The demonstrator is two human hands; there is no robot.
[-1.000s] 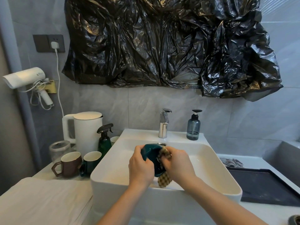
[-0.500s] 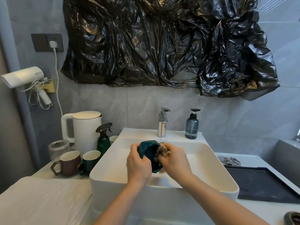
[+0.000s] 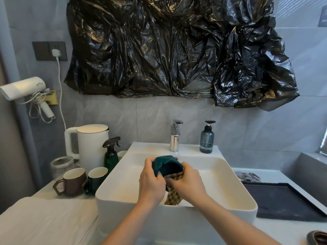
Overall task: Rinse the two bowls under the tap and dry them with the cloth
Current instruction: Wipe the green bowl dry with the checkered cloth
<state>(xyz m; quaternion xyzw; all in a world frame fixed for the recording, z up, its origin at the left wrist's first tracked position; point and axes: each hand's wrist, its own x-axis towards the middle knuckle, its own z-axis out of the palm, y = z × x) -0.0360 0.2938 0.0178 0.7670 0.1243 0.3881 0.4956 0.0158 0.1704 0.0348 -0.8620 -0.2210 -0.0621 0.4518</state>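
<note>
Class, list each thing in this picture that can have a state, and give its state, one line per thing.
Green bowl: held tilted over the sink.
Checked cloth: pressed to the bowl.
Left hand: grips the bowl.
Right hand: holds the cloth.
Tap: no water seen running.
Kettle: lid closed.
Wall plug: plugged in.

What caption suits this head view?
Left hand holds a green bowl over the sink while right hand wipes it with a cloth.

two bare forearms coming in from the bottom edge, no sleeves showing anywhere up to the frame border. left hand [image 3: 152,184] and right hand [image 3: 189,185] both bare too: no gloves, no rings, no watch or bracelet at either wrist. short plain nails where visible.
</note>
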